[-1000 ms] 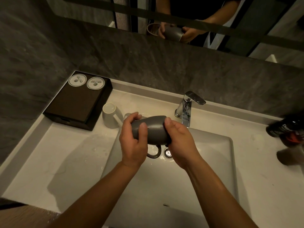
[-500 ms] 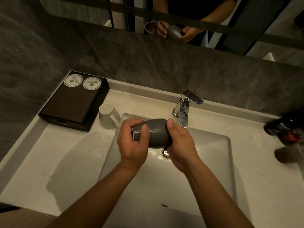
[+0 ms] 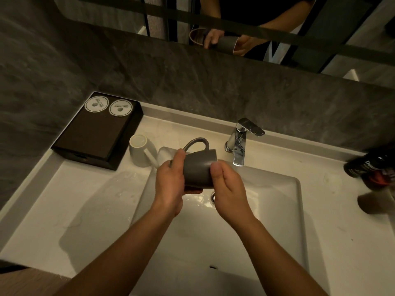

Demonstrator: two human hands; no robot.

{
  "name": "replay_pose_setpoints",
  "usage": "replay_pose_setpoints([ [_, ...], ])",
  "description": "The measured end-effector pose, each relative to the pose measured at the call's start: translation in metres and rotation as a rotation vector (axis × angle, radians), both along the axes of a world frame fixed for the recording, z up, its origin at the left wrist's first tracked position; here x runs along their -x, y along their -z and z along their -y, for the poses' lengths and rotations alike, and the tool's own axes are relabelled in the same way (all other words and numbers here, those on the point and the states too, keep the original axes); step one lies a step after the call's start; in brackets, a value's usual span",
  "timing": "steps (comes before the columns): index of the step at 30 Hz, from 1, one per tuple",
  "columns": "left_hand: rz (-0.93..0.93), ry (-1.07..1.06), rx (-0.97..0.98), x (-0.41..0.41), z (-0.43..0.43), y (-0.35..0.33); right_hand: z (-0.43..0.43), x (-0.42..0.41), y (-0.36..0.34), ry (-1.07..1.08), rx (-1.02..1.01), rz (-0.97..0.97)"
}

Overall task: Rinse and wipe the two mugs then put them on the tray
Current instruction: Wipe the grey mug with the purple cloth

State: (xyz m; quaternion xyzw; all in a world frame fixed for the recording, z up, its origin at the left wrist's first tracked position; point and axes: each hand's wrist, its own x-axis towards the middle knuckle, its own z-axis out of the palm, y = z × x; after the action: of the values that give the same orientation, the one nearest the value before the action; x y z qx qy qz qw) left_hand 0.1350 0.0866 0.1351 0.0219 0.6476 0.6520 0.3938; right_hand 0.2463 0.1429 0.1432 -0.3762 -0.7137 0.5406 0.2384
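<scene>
Over the sink basin [image 3: 277, 210], between the two hands: the grey mug [image 3: 199, 169] lies on its side, long axis running from one palm to the other, handle pointing up and away from the person. Left hand [image 3: 171, 184] is wrapped around the mug's left end, thumb over the top, fingers under. Right hand [image 3: 229, 189] is pressed against the other end, thumb on the wall, palm cupped; it grips the mug too. Which end is the mouth I cannot tell, since both ends are covered.

Just beyond the left hand, on the bench [image 3: 74, 210], stands the white mug [image 3: 141, 150], upside down, handle pointing toward the basin. Further out on that side sits the dark tray [image 3: 96, 133] with two round paper coasters at its far end. The tray lies to the left of both hands, so the left hand is the nearer one for setting down.

Beyond the right hand stands the tap [image 3: 241, 142]; no stream of water is visible. No cloth is in view. Wet patches show on the bench near the white mug. A dark bottle [image 3: 372, 167] far off the right hand is blurred and cut off by the frame edge.
</scene>
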Motion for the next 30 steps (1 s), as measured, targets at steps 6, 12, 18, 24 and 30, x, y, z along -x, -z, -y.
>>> replay_pose_setpoints([
  [6, -0.763, 0.199, -0.196, 0.005, 0.018, 0.035, -0.023, -0.003, -0.013, 0.084, 0.534, -0.168],
  [12, 0.346, 0.208, -0.012, 0.017, 0.004, -0.014, -0.008, -0.013, 0.011, -0.056, -0.169, 0.056],
  [18, 0.104, 0.103, 0.024, 0.007, 0.0, -0.008, -0.001, -0.012, 0.004, -0.077, -0.085, -0.016],
  [24, -0.656, 0.088, -0.143, 0.003, 0.011, 0.021, -0.016, -0.01, -0.011, 0.005, 0.261, -0.063],
  [30, -0.848, 0.202, -0.21, 0.004, 0.011, 0.028, -0.024, -0.009, -0.012, 0.02, 0.294, -0.082],
])
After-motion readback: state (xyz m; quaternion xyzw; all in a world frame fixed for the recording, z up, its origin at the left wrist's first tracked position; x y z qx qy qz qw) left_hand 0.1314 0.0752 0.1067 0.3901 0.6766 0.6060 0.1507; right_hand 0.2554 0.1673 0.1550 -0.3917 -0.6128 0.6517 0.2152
